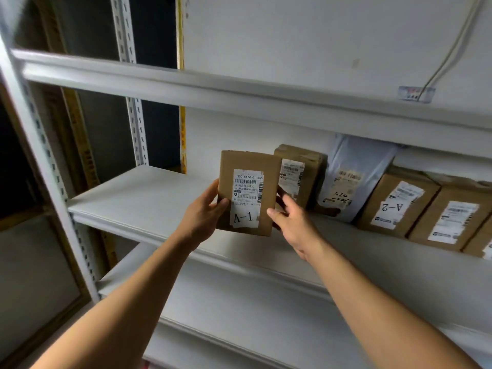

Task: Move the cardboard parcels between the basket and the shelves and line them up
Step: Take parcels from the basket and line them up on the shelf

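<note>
The cardboard parcel marked A-1 [246, 194] stands upright in front of the middle shelf [138, 198], held up between both hands just above the shelf's front edge, its label side facing out. The left hand [203, 213] grips its left edge, thumb pressed on the front beside the white label and fingers curled behind. The right hand [291, 219] holds the lower right edge, thumb tip on the front corner, the fingers wrapped round the back where I cannot see them fully.

Just behind and to the right, a second brown parcel [299, 174] stands upright on the same shelf, close enough that the held one overlaps it from here. Next along leans a pale plastic mailer bag [351, 179] with handwriting on its label, then a box marked A-2 [396, 203], its label upside down, and another labelled box [452, 219] touching it. A bare shelf [186, 86] runs above, and a white cable [450, 51] hangs down the wall to a small sticker.
</note>
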